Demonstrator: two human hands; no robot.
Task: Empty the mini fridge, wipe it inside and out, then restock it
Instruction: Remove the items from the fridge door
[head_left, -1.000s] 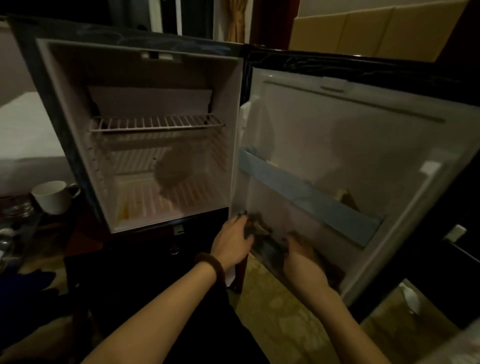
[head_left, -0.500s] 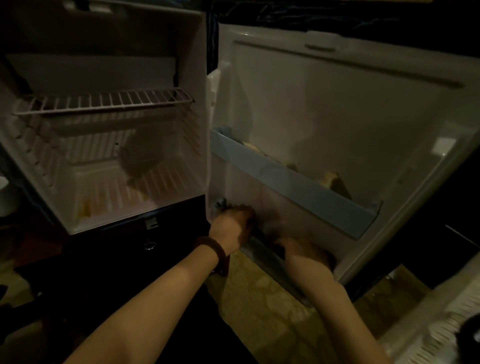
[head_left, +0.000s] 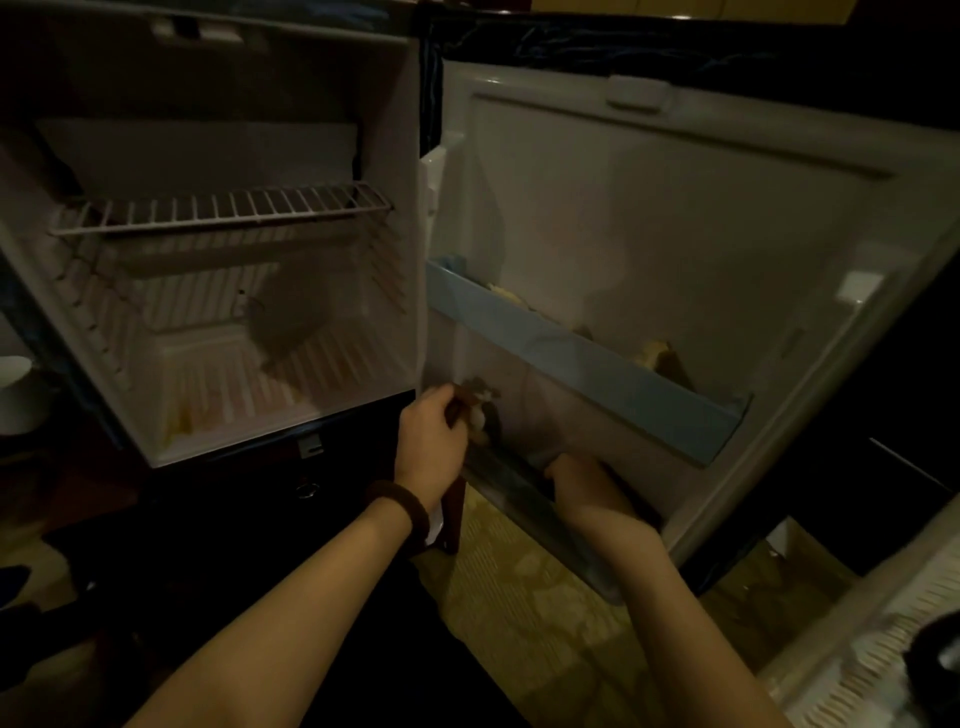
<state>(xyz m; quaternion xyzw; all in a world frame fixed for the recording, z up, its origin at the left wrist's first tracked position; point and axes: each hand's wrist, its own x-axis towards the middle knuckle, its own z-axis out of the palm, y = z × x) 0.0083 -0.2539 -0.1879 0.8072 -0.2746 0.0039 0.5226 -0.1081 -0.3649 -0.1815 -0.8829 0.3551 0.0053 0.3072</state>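
Observation:
The mini fridge (head_left: 234, 364) stands open, its cavity bare except for a wire shelf (head_left: 223, 208). Its door (head_left: 675, 218) is swung out to the right. My left hand (head_left: 431, 447) grips a dark cloth (head_left: 475, 402) against the door's inner wall, just below the blue door shelf (head_left: 571, 358). My right hand (head_left: 587, 488) reaches into the lower door shelf (head_left: 519, 499). Its fingers are hidden behind the rail. Small yellowish items (head_left: 654, 353) lie in the blue shelf.
A white cup (head_left: 15, 384) stands at the far left. A white ribbed fridge part (head_left: 857, 649) lies at the bottom right on the patterned floor (head_left: 519, 597). A dark cabinet front (head_left: 234, 493) sits under the fridge.
The view has moved closer and to the right. My left hand with the cloth has shifted slightly up along the door's lower wall. My right hand stays at the lower door shelf.

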